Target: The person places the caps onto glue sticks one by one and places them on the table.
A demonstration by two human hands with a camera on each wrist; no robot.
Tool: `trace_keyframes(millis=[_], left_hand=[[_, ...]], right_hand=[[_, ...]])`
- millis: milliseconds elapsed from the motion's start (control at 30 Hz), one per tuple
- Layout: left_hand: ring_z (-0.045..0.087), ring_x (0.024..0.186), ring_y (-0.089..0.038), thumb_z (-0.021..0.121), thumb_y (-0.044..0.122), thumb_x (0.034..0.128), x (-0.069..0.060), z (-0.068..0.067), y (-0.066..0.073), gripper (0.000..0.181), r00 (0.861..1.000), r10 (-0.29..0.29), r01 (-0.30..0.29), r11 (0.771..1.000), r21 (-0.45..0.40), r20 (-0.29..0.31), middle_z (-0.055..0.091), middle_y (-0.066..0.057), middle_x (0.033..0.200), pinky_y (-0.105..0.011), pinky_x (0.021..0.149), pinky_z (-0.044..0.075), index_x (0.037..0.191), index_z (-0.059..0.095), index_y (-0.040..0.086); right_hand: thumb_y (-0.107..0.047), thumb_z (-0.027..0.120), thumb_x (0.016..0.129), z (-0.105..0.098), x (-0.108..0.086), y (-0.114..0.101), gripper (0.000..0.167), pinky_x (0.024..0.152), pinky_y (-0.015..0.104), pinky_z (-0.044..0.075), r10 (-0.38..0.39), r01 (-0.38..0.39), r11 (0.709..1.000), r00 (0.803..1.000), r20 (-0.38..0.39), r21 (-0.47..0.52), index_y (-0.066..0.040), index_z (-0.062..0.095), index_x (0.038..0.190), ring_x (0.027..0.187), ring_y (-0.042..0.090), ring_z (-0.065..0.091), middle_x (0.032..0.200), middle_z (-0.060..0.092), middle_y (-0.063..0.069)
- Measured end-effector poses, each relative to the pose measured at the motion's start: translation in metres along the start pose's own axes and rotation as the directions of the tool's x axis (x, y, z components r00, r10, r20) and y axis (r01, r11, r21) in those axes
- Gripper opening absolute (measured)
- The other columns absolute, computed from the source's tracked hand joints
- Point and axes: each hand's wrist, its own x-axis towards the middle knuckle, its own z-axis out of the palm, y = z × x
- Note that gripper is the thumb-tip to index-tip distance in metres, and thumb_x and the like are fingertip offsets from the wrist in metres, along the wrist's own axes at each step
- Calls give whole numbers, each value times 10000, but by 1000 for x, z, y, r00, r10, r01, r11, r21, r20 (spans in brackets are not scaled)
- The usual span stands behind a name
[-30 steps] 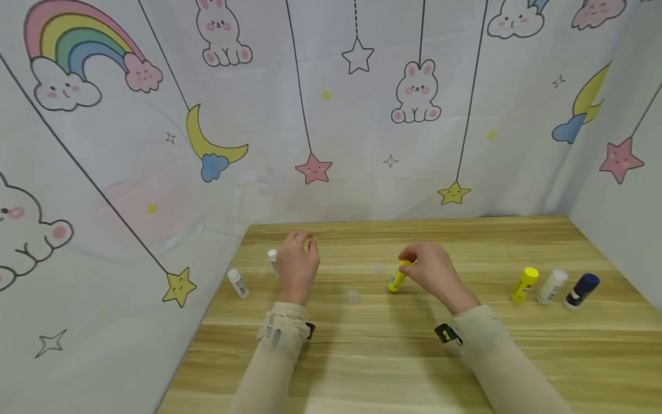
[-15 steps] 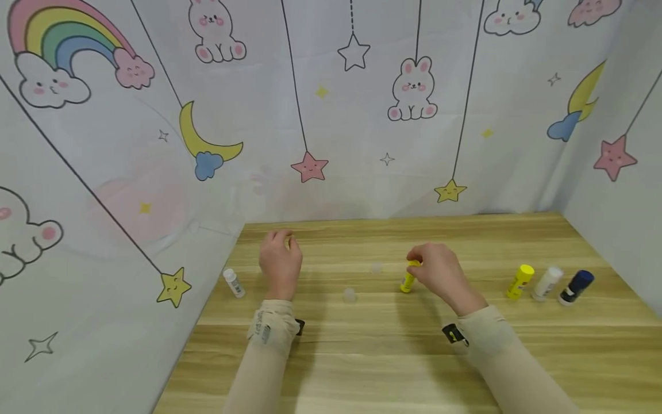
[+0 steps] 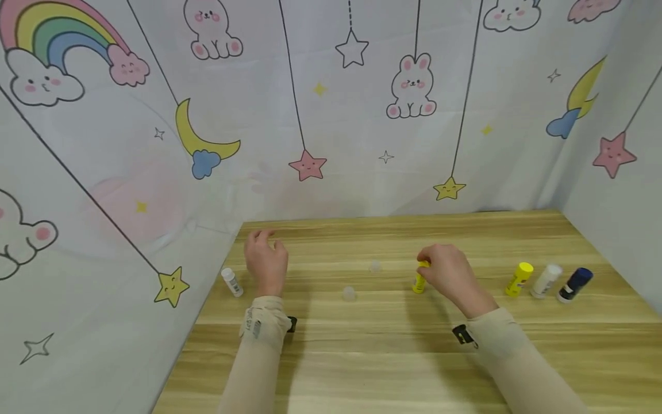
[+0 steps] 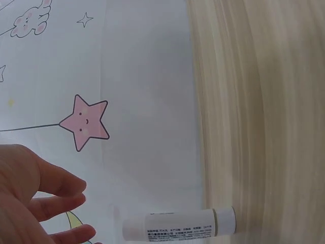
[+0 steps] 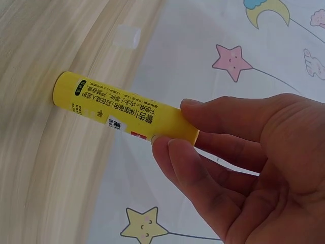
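My right hand (image 3: 449, 277) pinches a yellow glue stick (image 5: 119, 107) near its upper end, between thumb and fingers. The stick is upright, its lower end at the tabletop. My left hand (image 3: 266, 263) holds nothing; its fingers are loosely bent and apart from anything. In the left wrist view a white glue stick (image 4: 177, 223) stands near those fingers. The head view has a white glue stick (image 3: 232, 282) left of the left hand. Another one seen earlier is hidden behind that hand.
Two small translucent pieces (image 3: 349, 294) lie on the wooden table (image 3: 351, 356) between the hands. At the right stand a yellow glue stick (image 3: 519, 279), a white one (image 3: 546, 281) and a dark blue-capped one (image 3: 575, 285). A printed curtain (image 3: 351, 126) closes off the back and sides.
My right hand has shifted the yellow glue stick to the right. My left hand has moved left, and now covers the second white glue stick in the head view.
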Motion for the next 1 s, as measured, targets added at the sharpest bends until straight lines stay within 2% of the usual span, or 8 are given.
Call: trace_keyframes(millis=[233,500,800,1000], left_hand=[[516,1210,-388,650,14,887,1,0,-9,356,995,-82,80,996,24,59,556,-201,1289,-544,983,438,1242,677,28],[535,1176,-425,637,40,906,2,2,-16,615,986,-135,131,990,43,97,501,-241,1354,-562,966,447,1487,437,34],[533,1187,-455,622,24,899,-1,7,-25,638,979,-172,167,985,46,110,479,-259,1411,-586,980,434,1502,416,31],[567,1091,-451,600,28,895,-1,10,-28,621,974,-195,187,980,72,115,517,-258,1360,-579,924,462,1494,437,43]], right_hand=[[-61,788,852,-6,-6,5,189,780,492,561,20,-20,1000,1000,10,-12,13,765,1024,885,309,684,991,737,139],[-57,791,846,-11,-10,15,175,762,485,561,27,-27,999,1000,5,-30,10,768,1006,855,294,681,975,737,136],[-51,790,848,-19,-18,25,176,764,491,561,66,-65,997,998,15,-45,23,762,1005,864,308,677,982,733,154],[-54,791,847,-27,-23,34,181,747,501,556,59,-58,995,998,3,-80,28,763,1006,854,322,680,975,734,162]])
